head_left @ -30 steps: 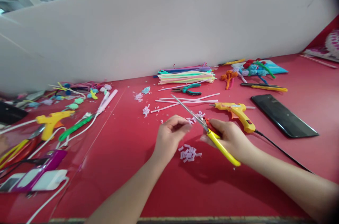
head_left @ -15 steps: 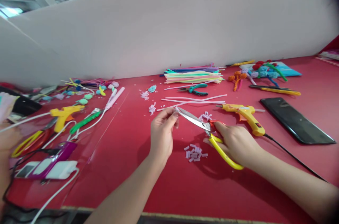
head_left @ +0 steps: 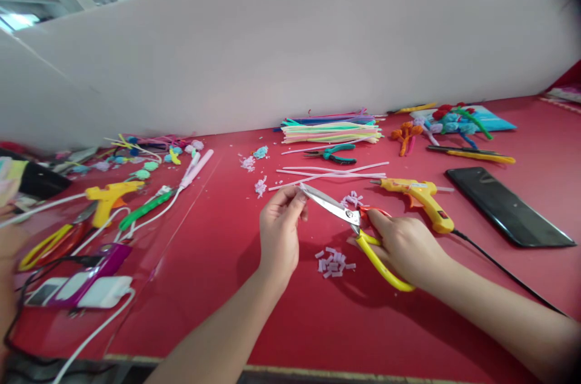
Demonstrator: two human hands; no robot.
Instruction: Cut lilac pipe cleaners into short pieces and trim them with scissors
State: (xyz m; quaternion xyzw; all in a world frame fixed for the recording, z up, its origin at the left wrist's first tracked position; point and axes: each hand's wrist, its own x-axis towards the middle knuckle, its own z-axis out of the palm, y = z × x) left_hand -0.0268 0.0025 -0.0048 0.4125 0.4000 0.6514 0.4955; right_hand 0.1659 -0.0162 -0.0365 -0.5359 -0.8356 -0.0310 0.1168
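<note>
My left hand is closed in a pinch, thumb against fingers, on a pale pink pipe cleaner piece that is mostly hidden; only a small end shows. Just at those fingertips lie the tips of the scissors, silver-bladed with red and yellow handles. My right hand grips the scissors by the handles, and the blades look nearly together. On the table below lies a small heap of cut lilac pieces. Another heap of cut pieces sits behind the blades. Several pale pink pipe cleaners lie beyond my left hand.
A yellow glue gun and a black phone lie at right. Teal pliers and a pipe cleaner bundle are farther back. At left are another glue gun, a purple power strip and another person's arm.
The scissors' yellow handle has swung slightly left, toward the red one. My left hand has shifted very slightly right. The other person's hand at far left has moved.
</note>
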